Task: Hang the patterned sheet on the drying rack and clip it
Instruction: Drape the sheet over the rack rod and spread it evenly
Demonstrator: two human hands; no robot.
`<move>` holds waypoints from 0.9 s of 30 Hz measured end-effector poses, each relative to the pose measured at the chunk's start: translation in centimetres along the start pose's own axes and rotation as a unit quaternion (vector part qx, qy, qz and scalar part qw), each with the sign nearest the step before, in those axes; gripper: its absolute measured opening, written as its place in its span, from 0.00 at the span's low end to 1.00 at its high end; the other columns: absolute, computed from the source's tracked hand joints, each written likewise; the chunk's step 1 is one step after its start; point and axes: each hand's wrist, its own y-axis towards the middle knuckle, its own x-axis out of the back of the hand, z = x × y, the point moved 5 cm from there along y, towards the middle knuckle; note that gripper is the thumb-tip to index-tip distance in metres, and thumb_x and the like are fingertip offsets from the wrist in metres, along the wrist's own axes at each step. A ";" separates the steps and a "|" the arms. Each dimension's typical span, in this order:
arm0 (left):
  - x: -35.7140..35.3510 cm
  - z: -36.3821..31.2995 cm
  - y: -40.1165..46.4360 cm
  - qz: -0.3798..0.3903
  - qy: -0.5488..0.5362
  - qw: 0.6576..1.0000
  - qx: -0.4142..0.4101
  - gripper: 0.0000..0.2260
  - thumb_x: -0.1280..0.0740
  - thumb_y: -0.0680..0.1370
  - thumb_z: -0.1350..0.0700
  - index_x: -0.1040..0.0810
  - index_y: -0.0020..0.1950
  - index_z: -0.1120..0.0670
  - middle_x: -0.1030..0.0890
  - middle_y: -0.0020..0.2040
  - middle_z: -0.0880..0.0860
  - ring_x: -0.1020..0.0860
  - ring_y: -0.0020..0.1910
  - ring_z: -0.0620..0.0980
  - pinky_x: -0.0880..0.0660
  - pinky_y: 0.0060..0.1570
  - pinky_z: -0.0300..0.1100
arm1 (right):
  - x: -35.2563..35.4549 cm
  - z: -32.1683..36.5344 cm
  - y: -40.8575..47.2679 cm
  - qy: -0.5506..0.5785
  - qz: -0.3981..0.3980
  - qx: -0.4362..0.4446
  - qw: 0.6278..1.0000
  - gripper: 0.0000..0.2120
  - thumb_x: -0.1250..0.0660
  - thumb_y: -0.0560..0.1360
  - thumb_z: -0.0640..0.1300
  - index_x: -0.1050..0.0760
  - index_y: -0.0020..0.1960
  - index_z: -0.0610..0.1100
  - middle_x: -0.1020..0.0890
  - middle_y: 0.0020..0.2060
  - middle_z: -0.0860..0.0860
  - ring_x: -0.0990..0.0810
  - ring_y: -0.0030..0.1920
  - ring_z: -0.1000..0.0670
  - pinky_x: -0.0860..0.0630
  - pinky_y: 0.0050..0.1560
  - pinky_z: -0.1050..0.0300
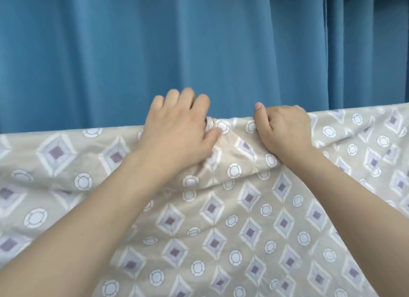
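Where the two bare forearms come in from the bottom corners, nothing but sheet (254, 208) beneath them: beige cloth printed with white-edged diamonds with purple middles and small white rings, filling the whole lower half of the view. Draped over a long horizontal edge, most likely a rack rail, though hidden under the cloth and not to be made out. Top fold of the sheet running the full width, lower at the left end, higher at the right. Slack and creased below that fold, with a broad wrinkle sagging between the wrists.

Up at the fold, left hand (177, 133) lying palm down on the sheet, fingers bent over the far side of the fold, thumb pressed into a small bunch of cloth just right of the palm. Gripping the fold rather than resting flat. Right hand (283, 128) just right of it on the same fold, near but not touching, curled into a loose fist with cloth gathered inside it, thumb sticking up above the fold. A short puckered stretch of sheet between the two hands.

Beyond the sheet, a blue curtain (155, 49) in vertical pleats filling the upper half. A seam between two panels above the right end of the sheet.
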 end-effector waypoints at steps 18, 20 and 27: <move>-0.1 -0.8 -0.6 0.000 -0.008 0.999 0.053 0.23 0.55 0.81 0.40 0.27 0.49 0.54 0.22 0.44 0.54 0.26 0.43 0.58 0.34 0.42 0.49 | -0.1 -1.1 1.6 -0.006 0.222 -0.053 0.974 0.36 0.59 0.77 0.68 0.34 0.29 0.41 0.26 0.30 0.46 0.29 0.33 0.46 0.37 0.36 0.53; -0.7 -1.7 -2.8 -0.020 0.020 0.999 0.032 0.25 0.53 0.80 0.39 0.24 0.53 0.56 0.23 0.43 0.55 0.27 0.43 0.58 0.34 0.45 0.52 | -0.1 -1.1 1.4 -0.001 0.203 -0.055 0.978 0.35 0.59 0.77 0.68 0.38 0.28 0.41 0.27 0.28 0.46 0.29 0.31 0.47 0.39 0.33 0.53; -2.0 1.5 1.1 0.123 -0.032 0.981 0.145 0.33 0.62 0.80 0.35 0.28 0.35 0.55 0.27 0.33 0.51 0.30 0.34 0.54 0.36 0.38 0.46 | -0.4 0.4 1.1 -0.001 0.149 -0.061 0.987 0.34 0.57 0.79 0.65 0.40 0.26 0.42 0.31 0.24 0.46 0.33 0.27 0.46 0.43 0.29 0.55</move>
